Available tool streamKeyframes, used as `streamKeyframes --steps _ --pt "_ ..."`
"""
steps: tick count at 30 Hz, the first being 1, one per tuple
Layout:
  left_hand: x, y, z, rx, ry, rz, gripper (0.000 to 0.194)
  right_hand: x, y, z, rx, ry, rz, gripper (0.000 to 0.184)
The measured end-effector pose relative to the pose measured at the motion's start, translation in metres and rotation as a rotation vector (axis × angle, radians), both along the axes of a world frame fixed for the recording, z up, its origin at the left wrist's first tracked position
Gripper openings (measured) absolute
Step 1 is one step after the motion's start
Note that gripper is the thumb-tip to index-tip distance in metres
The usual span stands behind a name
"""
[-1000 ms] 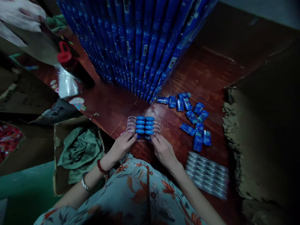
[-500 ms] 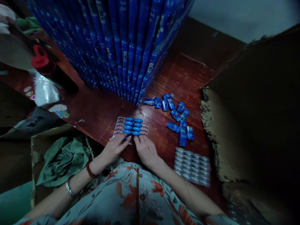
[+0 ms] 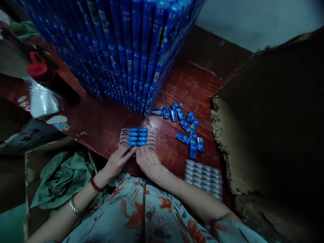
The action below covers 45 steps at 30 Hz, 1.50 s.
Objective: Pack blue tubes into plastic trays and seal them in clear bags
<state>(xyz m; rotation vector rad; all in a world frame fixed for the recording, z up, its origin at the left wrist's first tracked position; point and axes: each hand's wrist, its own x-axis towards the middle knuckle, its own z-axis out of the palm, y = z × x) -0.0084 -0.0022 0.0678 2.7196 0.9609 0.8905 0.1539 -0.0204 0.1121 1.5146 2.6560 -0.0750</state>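
On the table in front of me lies a clear plastic tray [image 3: 123, 138] with oval hollows. Two columns of glossy blue capsule-shaped pieces [image 3: 142, 134] lie along its middle, and the hollows at both sides show none. My left hand [image 3: 118, 161] is at the tray's near left edge, fingers closed at a partly covered blue piece. Against its fingertips, my right hand [image 3: 149, 162] is at the near edge with its fingers bent together. What the right fingertips hold, if anything, is hidden.
A tall stack of blue wrapped packs [image 3: 126, 60] stands behind the tray. Small blue packets [image 3: 184, 126] and a silvery blister sheet [image 3: 202, 177] lie right, beside a torn cardboard box [image 3: 220, 135]. Left are a red-capped bottle [image 3: 54, 79] and a box with green cloth [image 3: 63, 179].
The view has shifted slightly, so most things appear further left. My right hand has moved inward along the tray's near edge, closing the gap to my left fingertips.
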Motion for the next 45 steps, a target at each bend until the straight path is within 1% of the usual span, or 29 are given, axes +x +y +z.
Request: streamKeyframes --steps 2,4,6,7,8,9,10,11,12,13,14,15,16,18,20,21,23,24,26,28,31,34,35,37,38,40,43,45 --pt "0.000 0.000 0.000 0.008 0.014 0.009 0.048 0.007 -0.002 0.001 -0.007 0.057 -0.023 0.028" --pt "-0.001 -0.001 0.000 0.028 0.038 0.041 0.048 0.022 -0.010 0.003 0.025 0.170 -0.078 0.032" --pt "-0.001 -0.004 0.001 0.056 0.059 0.106 0.047 0.048 -0.019 0.004 0.093 0.290 -0.204 0.032" --pt "0.000 -0.006 0.003 0.074 0.055 0.145 0.048 0.066 -0.023 0.005 0.133 0.325 -0.311 0.031" --pt "0.004 -0.007 0.006 0.092 0.034 0.170 0.048 0.086 -0.027 0.005 0.165 0.327 -0.447 0.030" --pt "0.010 -0.008 0.009 0.105 0.000 0.168 0.048 0.107 -0.031 0.005 0.179 0.294 -0.598 0.030" --pt "0.019 -0.009 0.012 0.104 -0.042 0.138 0.047 0.129 -0.033 0.005 0.165 0.226 -0.758 0.030" --pt "0.032 -0.008 0.016 0.092 -0.080 0.084 0.046 0.150 -0.035 0.005 0.112 0.137 -0.893 0.031" --pt "0.049 -0.006 0.020 0.069 -0.098 0.011 0.043 0.169 -0.035 0.004 0.036 0.062 -0.982 0.033" --pt "0.069 -0.003 0.024 0.031 -0.090 -0.069 0.041 0.185 -0.034 0.002 -0.043 0.016 -1.042 0.036" --pt "0.093 0.002 0.027 0.001 -0.054 -0.131 0.036 0.197 -0.032 0.000 -0.123 0.002 -1.071 0.038" --pt "0.119 0.007 0.030 -0.030 0.029 -0.208 0.032 0.205 -0.029 -0.004 -0.191 0.019 -1.082 0.041" --pt "0.146 0.013 0.031 -0.073 0.123 -0.249 0.031 0.209 -0.026 -0.008 -0.241 0.052 -1.084 0.043" --pt "0.196 0.024 0.030 -0.152 0.273 -0.244 0.033 0.210 -0.019 -0.016 -0.301 0.118 -1.071 0.047" --pt "0.233 0.032 0.025 -0.205 0.388 -0.193 0.033 0.207 -0.014 -0.024 -0.317 0.153 -1.055 0.048" --pt "0.245 0.035 0.021 -0.219 0.417 -0.170 0.031 0.205 -0.013 -0.028 -0.317 0.168 -1.049 0.048" --pt "0.255 0.034 0.013 -0.233 0.446 -0.142 0.029 0.205 -0.014 -0.032 -0.302 0.211 -1.039 0.045" --pt "0.254 0.033 0.009 -0.237 0.450 -0.137 0.027 0.206 -0.015 -0.034 -0.286 0.237 -1.035 0.043" --pt "0.243 0.026 0.006 -0.247 0.466 -0.133 0.025 0.207 -0.018 -0.035 -0.243 0.287 -1.038 0.041" --pt "0.224 0.019 0.009 -0.264 0.468 -0.130 0.023 0.206 -0.018 -0.035 -0.221 0.328 -1.049 0.042" --pt "0.189 0.011 0.023 -0.351 0.373 -0.165 0.025 0.197 -0.016 -0.033 -0.204 0.422 -1.029 0.045" --pt "0.145 0.003 0.041 -0.505 0.180 -0.205 0.034 0.179 -0.013 -0.031 -0.168 0.555 -0.975 0.045" --pt "0.129 -0.001 0.045 -0.550 0.114 -0.208 0.037 0.171 -0.013 -0.031 -0.178 0.607 -0.958 0.045" --pt "0.096 -0.009 0.049 -0.620 0.004 -0.198 0.040 0.155 -0.015 -0.032 -0.272 0.749 -0.950 0.046" --pt "0.079 -0.014 0.050 -0.643 -0.033 -0.179 0.040 0.147 -0.016 -0.032 -0.358 0.847 -0.960 0.046" --pt "0.047 -0.025 0.048 -0.654 -0.074 -0.100 0.039 0.132 -0.020 -0.034 -0.552 1.077 -1.005 0.048" --pt "0.007 -0.038 0.043 -0.612 -0.103 0.051 0.039 0.116 -0.026 -0.037 -0.772 1.378 -1.061 0.054" --pt "-0.011 -0.040 0.041 -0.558 -0.100 0.124 0.038 0.111 -0.028 -0.041 -0.847 1.479 -1.084 0.055"
